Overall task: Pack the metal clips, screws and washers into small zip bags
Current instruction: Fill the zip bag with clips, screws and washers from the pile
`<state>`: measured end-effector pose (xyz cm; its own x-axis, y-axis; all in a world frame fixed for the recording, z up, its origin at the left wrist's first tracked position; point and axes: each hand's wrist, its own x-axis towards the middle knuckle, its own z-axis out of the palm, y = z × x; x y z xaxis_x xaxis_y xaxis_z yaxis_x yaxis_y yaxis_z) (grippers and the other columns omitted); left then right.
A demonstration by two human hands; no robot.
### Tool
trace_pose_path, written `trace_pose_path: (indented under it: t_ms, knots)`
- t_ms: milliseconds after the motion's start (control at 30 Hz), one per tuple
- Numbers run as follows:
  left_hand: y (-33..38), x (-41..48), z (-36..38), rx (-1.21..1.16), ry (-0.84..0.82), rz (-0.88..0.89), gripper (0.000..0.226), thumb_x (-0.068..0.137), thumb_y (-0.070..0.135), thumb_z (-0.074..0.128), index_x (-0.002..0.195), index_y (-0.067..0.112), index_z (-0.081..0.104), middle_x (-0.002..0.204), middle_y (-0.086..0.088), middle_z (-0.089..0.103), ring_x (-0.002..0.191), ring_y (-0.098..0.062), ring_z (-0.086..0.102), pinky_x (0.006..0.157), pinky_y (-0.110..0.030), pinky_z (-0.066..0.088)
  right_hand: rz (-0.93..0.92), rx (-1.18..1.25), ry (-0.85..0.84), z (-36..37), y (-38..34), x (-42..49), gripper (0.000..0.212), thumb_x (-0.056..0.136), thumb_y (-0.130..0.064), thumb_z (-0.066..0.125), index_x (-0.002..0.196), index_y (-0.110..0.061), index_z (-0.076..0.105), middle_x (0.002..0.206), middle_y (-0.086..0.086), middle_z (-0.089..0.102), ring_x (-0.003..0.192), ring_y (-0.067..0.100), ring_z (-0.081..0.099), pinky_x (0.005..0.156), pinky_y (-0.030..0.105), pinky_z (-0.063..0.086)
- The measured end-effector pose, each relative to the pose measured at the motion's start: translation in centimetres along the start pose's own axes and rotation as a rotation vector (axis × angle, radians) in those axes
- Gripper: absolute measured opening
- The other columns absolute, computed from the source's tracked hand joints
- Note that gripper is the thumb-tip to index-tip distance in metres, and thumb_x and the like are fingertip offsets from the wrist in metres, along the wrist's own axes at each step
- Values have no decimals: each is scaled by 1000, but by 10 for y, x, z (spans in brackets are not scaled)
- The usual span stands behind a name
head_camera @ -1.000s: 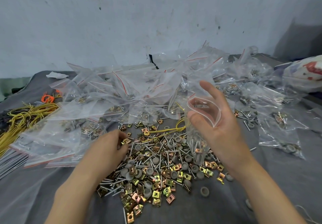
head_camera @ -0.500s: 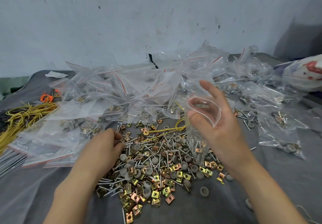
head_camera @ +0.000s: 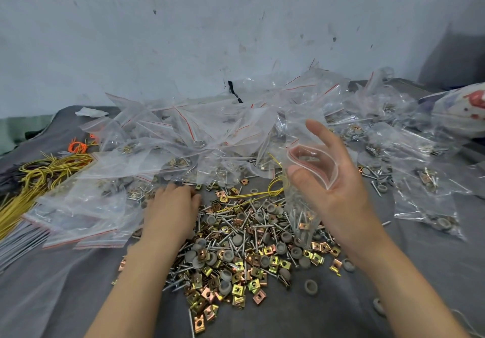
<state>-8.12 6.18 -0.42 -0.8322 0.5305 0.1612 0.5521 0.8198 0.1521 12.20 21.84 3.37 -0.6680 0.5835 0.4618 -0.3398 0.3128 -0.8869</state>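
We see the right hand (head_camera: 338, 190) raised above the pile, holding a small clear zip bag with a red seal strip (head_camera: 301, 201). Its thumb presses the near lip and its fingers (head_camera: 319, 134) stand behind the far lip, clamped on the bag so that the mouth gapes open. The bag hangs down from this hold, and a few screws and at least one clip lie in its bottom, which touches the pile.

The left hand (head_camera: 170, 206) lies palm down at the far left edge of the pile, its fingertips just beside the nearest filled bags. It is blurred and its fingertips are hidden from us, so we cannot tell whether the fingers are apart or pinching anything.

Between the two forearms lies the loose pile on the grey cloth-covered worktop (head_camera: 328, 316): square gold and copper metal clips (head_camera: 256, 272), thin silver screws (head_camera: 231, 234) and round grey washers (head_camera: 237, 240), all mixed together. A thin yellow wire loop (head_camera: 273, 188) rests on its far side.

Behind the pile we see a heap of clear zip bags already holding parts (head_camera: 196, 140). A bundle of yellow wires (head_camera: 39, 177) lies at the left edge, with some orange ties (head_camera: 77, 146) beyond it.
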Motion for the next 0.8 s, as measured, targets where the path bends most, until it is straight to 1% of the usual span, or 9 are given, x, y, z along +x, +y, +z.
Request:
trace_pose_path:
  t_ms: [100, 267, 367, 433, 533, 633, 700, 767, 800]
  knots:
    - [1, 3, 4, 7, -1, -26, 30, 100, 36, 48, 119, 19, 65, 124, -8, 62, 118, -30, 54, 99, -47, 46, 8, -1, -2, -2, 1, 0, 60, 95, -5, 67, 137, -43, 47, 105, -16, 70, 111, 3, 64, 87, 13, 49]
    - [0, 9, 7, -35, -31, -2, 22, 98, 30, 53, 109, 18, 67, 117, -8, 64, 113, -31, 56, 95, -46, 48, 10, -1, 7, -3, 2, 2, 61, 94, -6, 68, 138, -42, 47, 108, -13, 70, 111, 4, 64, 93, 17, 49]
    - [2, 7, 5, -47, -16, 5, 19, 97, 29, 53, 106, 19, 66, 111, -6, 66, 108, -30, 58, 90, -44, 50, 5, -1, 10, -4, 2, 2, 61, 94, -8, 69, 139, -43, 46, 111, -11, 70, 111, 4, 64, 89, 16, 51]
    - [3, 4, 3, -83, 27, 0, 15, 97, 30, 52, 102, 21, 63, 102, -4, 68, 99, -28, 61, 83, -42, 52, 2, 10, 15, -4, 1, 2, 61, 94, -9, 69, 141, -40, 46, 111, -12, 70, 111, 3, 64, 85, 15, 51]
    - [7, 2, -6, -340, 91, 17, 8, 96, 30, 55, 94, 23, 60, 86, 5, 67, 82, -18, 63, 71, -35, 50, 3, 43, 24, -4, 0, 2, 61, 92, -11, 69, 142, -37, 47, 106, -18, 71, 113, 1, 64, 91, 15, 51]
    - [21, 0, -26, -617, 152, 96, 4, 95, 31, 59, 92, 31, 61, 80, 15, 64, 75, -1, 60, 61, -21, 42, 11, 81, 19, -4, -3, 2, 65, 85, -21, 70, 145, -33, 46, 110, -16, 71, 112, -3, 63, 87, 10, 49]
    - [32, -4, -40, -780, 164, 167, 8, 96, 31, 58, 93, 36, 64, 78, 15, 67, 72, 2, 60, 59, -17, 42, 17, 90, 3, -3, -5, 1, 68, 83, -24, 69, 146, -32, 45, 112, -13, 69, 113, -4, 63, 85, 9, 49]
    - [44, -10, -53, -916, 171, 238, 15, 97, 27, 57, 93, 38, 66, 80, 18, 68, 71, 1, 60, 57, -13, 44, 22, 84, -7, -3, -5, 1, 66, 88, -17, 69, 147, -32, 45, 112, -12, 69, 112, -4, 63, 86, 9, 49]
    - [50, -13, -60, -967, 174, 266, 18, 98, 24, 57, 93, 39, 67, 81, 18, 69, 71, 0, 61, 59, -12, 46, 26, 81, -9, -3, -5, 1, 64, 90, -13, 69, 147, -32, 45, 112, -12, 69, 111, -4, 64, 86, 10, 49]
